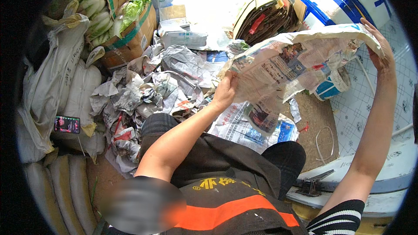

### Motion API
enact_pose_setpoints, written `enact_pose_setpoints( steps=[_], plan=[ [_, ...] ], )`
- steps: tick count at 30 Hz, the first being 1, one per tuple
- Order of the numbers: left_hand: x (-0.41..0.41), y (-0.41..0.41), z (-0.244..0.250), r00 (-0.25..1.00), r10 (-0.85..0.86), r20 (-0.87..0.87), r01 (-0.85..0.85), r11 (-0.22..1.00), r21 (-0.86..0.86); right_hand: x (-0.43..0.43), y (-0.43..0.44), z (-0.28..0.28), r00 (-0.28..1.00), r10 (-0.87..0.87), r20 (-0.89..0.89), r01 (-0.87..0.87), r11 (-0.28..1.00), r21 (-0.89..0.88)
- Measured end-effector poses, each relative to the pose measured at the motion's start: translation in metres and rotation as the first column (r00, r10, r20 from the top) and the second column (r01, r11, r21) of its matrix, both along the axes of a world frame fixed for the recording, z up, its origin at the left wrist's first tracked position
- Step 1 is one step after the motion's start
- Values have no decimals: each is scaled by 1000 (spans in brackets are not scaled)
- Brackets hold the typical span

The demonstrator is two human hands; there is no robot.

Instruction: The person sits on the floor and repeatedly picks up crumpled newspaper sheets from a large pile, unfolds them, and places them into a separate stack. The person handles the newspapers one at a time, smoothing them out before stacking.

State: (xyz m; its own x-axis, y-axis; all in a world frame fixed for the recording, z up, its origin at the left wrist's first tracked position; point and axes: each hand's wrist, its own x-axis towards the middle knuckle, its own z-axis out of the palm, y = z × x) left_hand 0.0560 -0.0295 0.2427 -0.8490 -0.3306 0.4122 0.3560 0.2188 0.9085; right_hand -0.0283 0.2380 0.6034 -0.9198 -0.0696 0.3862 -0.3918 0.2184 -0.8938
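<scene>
A large crumpled sheet of newspaper (277, 62) hangs spread between my two hands, its upper edge bowed. My left hand (226, 89) grips its left edge with the thumb on top. At the upper right, my right hand (378, 47) holds the other end, fingers raised behind the sheet. Flatter printed newspaper (232, 127) lies below it, in front of my knees. A big heap of crumpled newspaper (169, 85) spreads to the left of my left hand.
Cabbages in a cardboard box (130, 42), white sacks (78, 88) and a lit phone (67, 124) are at left. Strapped flattened cardboard (264, 16) and blue-taped foam boxes (339, 0) stand at the back. A blue and white bucket (333, 83) lies tilted at right, near a loose strap (332, 145).
</scene>
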Motion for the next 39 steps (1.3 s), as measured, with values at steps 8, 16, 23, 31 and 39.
enact_pose_setpoints(
  steps=[8, 16, 23, 31, 39],
  plan=[
    [14, 0, 10, 959, 95, -266, -163, 955, -249, -13, 22, 7, 996, 89, -22, -89, 996, -9],
    [12, -10, 31, 874, 227, -430, -435, 758, -485, 0, 30, 6, 999, 26, -35, -24, 999, 45],
    [-22, -27, 33, 998, -36, -53, 19, 960, -280, 3, 45, -11, 1000, -16, -8, 16, 999, -29],
    [-109, -46, 144, 963, -190, 192, 271, 676, -686, -73, 194, -215, 868, 147, 474, -2, 956, -294],
    [-171, 11, 196, 922, -142, 361, 376, 100, -921, -93, 215, -359, 625, 341, 703, 16, 894, -448]
  ],
)
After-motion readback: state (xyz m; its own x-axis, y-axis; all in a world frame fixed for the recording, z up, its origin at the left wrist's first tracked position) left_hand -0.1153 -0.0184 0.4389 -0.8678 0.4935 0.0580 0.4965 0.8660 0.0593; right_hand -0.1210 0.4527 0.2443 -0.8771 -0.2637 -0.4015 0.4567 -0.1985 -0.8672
